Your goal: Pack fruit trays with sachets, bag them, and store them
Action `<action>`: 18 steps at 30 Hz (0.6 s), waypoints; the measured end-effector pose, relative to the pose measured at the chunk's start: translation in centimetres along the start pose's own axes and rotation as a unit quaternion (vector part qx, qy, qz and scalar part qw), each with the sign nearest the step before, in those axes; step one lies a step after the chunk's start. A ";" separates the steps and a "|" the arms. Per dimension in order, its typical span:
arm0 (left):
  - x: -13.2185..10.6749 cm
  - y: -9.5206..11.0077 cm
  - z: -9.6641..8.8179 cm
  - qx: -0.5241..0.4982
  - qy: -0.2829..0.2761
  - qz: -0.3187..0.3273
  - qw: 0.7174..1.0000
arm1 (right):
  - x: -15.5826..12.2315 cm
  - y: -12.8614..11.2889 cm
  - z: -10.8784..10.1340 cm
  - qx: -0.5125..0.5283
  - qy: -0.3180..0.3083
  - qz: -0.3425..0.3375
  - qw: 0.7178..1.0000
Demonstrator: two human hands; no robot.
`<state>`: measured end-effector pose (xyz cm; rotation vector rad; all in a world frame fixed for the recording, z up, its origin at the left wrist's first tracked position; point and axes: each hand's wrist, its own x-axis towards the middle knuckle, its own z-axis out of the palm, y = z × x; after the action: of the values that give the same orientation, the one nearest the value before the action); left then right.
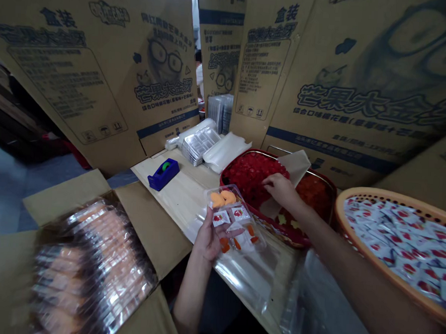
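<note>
from the head view, the left hand [208, 240] holds a clear plastic compartment tray [238, 223] tilted above the wooden table [172, 196], its fingers spread beneath the tray and the thumb lying over the near edge. in the tray are orange fruit pieces [221, 198], two red-printed sachets [230, 216] and orange strips [242, 238]. the right hand [280, 189] sits over a red-rimmed tray [242, 152] heaped with red pieces, fingers curled and drawn together, tips down; whether they pinch anything, i cannot tell. a paper sheet [294, 166] lies in that tray. a woven basket [341, 214] of sachets stands at far right, and an open carton [154, 233] of blurred, packed orange goods stands at left. a blue tape dispenser [164, 174] and a stack of empty trays [199, 144] sit farther along the table.

the open tray rests on one hand, so more tilt could spill its loose pieces or slide the sachets. the slick plastic sheet [254, 280] near the table edge could let anything set on it slip off.
</note>
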<state>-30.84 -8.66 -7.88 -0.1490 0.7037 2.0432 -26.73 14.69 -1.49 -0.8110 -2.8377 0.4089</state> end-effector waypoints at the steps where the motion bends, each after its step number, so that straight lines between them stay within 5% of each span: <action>1: 0.0 0.0 -0.1 0.001 0.002 0.000 1.000 | 0.4 -0.3 0.7 0.001 -0.010 -0.012 1.000; 9: 0.2 0.0 -0.3 0.003 0.012 -0.023 1.000 | 0.2 -2.3 4.6 -0.008 -0.058 -0.031 0.998; 14: -0.2 -0.1 0.5 -0.002 0.025 -0.025 0.999 | -0.9 -1.0 2.8 -0.001 -0.029 -0.001 1.000; 18: -0.5 -0.3 0.7 0.000 0.018 -0.052 0.998 | -4.4 -1.2 0.3 0.047 -0.013 -0.001 0.999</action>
<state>-30.22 -8.54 -7.24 -0.2195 0.7046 1.9450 -23.71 11.31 -1.72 -0.7897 -2.8180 0.5529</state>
